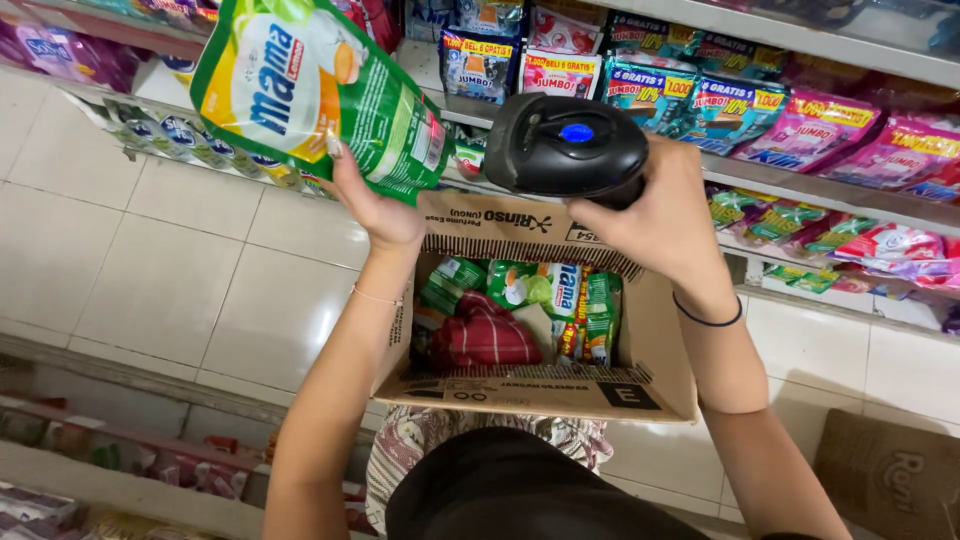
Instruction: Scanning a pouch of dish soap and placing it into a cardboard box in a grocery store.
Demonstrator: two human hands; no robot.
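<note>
One green refill pouch [310,85] up in the left hand [385,210], fingers clamped on its lower edge, held above the box. Glossy green, yellow panel, white top corner. One black handheld scanner [568,148], blue button on top, right hand [665,220] wrapped around its grip, just right of the pouch. One open cardboard box [640,375] below, at least three green pouches [560,300] and one red cloth [485,335] inside.

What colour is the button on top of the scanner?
Blue, on the black scanner in the right hand; head view.
</note>
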